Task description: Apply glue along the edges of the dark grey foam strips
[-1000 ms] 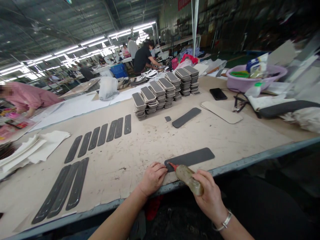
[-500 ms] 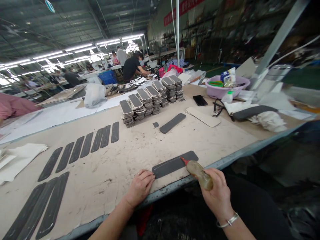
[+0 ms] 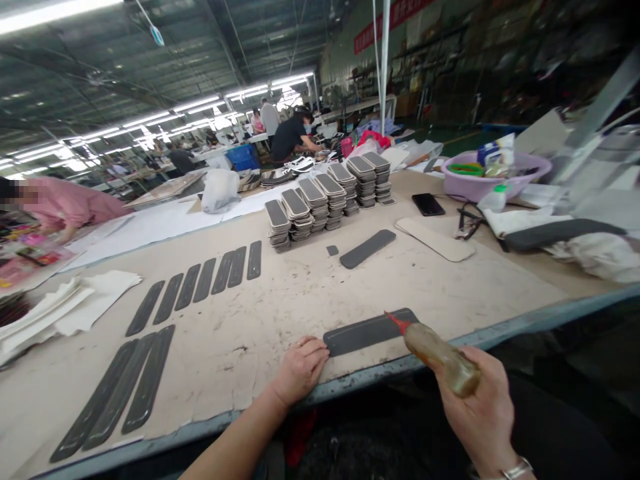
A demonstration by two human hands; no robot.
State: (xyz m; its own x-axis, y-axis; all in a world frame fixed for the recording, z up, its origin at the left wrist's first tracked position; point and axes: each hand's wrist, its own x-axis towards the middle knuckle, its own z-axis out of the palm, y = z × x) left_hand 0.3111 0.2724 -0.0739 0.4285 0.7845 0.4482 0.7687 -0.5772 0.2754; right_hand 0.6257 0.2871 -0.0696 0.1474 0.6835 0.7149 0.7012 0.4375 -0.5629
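Note:
A dark grey strip [image 3: 367, 335] with rounded ends lies near the table's front edge. At its left end rests my left hand [image 3: 303, 369], fingers closed together and gripping or pressing that end. My right hand [image 3: 483, 400] is wrapped round a cloudy, brownish squeeze bottle [image 3: 437, 357], tilted with its red nozzle pointing up and left. The nozzle tip is at the strip's far long edge, right of its middle; whether it touches is unclear. A thin shiny line shows along that edge.
Shiny dark strips [image 3: 187, 287] lie in two rows at left. Stacks of grey-topped pads [image 3: 313, 197] stand at the back. Another grey strip [image 3: 367, 248], pale pieces [image 3: 434, 239], a phone [image 3: 429, 204] and a purple basin [image 3: 470, 187] lie right. A co-worker in pink [image 3: 75, 200] bends at far left.
The view has swung left, so the scene sits further right. The bottle's nozzle has shifted slightly to the strip's far edge. My left hand stays at the strip's left end.

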